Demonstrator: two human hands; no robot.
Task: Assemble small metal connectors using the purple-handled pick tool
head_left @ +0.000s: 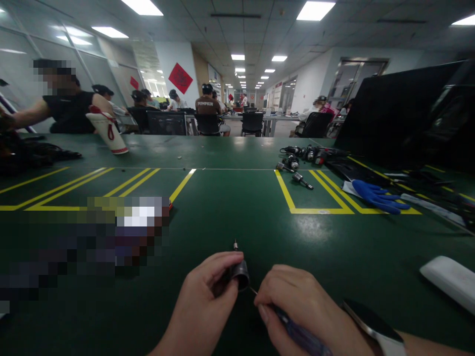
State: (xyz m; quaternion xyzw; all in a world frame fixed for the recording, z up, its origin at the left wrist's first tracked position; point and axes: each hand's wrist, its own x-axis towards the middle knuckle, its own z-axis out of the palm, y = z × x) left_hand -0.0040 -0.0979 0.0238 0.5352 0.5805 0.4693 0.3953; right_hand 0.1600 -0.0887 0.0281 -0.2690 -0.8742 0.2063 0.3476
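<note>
My left hand (204,301) is closed around a small dark metal cylindrical part (240,273) with a thin tip sticking up from behind it, held just above the green table (237,217). My right hand (300,306), with a watch on the wrist, pinches a slim dark purple tool (297,332) whose thin point reaches into the open end of the part. Both hands are low at the near edge of the table, almost touching each other.
Several dark metal parts (300,160) lie at the far right by a yellow marked box, with a blue glove (374,196) and a black monitor (401,109) beyond. A white object (449,279) lies at right. A white cup (109,131) and seated people are across the table.
</note>
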